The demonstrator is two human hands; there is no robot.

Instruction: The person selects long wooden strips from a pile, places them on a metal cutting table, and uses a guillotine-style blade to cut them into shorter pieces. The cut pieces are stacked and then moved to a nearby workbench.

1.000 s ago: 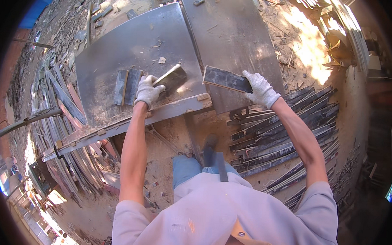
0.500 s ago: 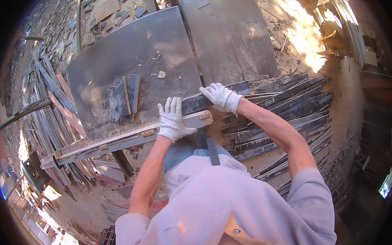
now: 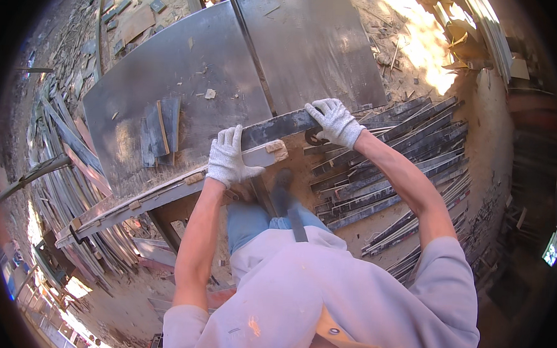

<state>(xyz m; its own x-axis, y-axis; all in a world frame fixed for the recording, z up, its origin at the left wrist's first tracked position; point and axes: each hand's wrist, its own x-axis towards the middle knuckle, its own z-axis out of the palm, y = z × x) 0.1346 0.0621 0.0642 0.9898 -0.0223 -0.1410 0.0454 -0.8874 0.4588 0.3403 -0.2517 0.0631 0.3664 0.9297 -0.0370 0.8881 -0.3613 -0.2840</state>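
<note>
My left hand [image 3: 227, 156], in a pale knitted glove, lies with its fingers stretched forward and its thumb out to the right. It touches the near end of a dark narrow board [image 3: 279, 128] beside a long wooden rail [image 3: 166, 193]. My right hand [image 3: 335, 122], gloved alike, has its fingers bent over the board's right end, which it covers. The board lies along the near edge of a dark sheet-topped table [image 3: 190, 64]. Several short dark offcuts [image 3: 161, 131] rest on the tabletop left of my left hand.
A second dark table panel [image 3: 309, 45] adjoins across a narrow gap. To the right lies a stack of dark board strips [image 3: 397, 154]; at left, a heap of long wooden strips [image 3: 75, 134]. A black clamp [image 3: 74, 230] grips the rail's left end. A round dark part [image 3: 314, 136] shows near my right hand.
My right hand has shifted right along the dark board to its end, which earlier stuck out past the fingers. My left hand stays by the rail. The whole view has shifted slightly.
</note>
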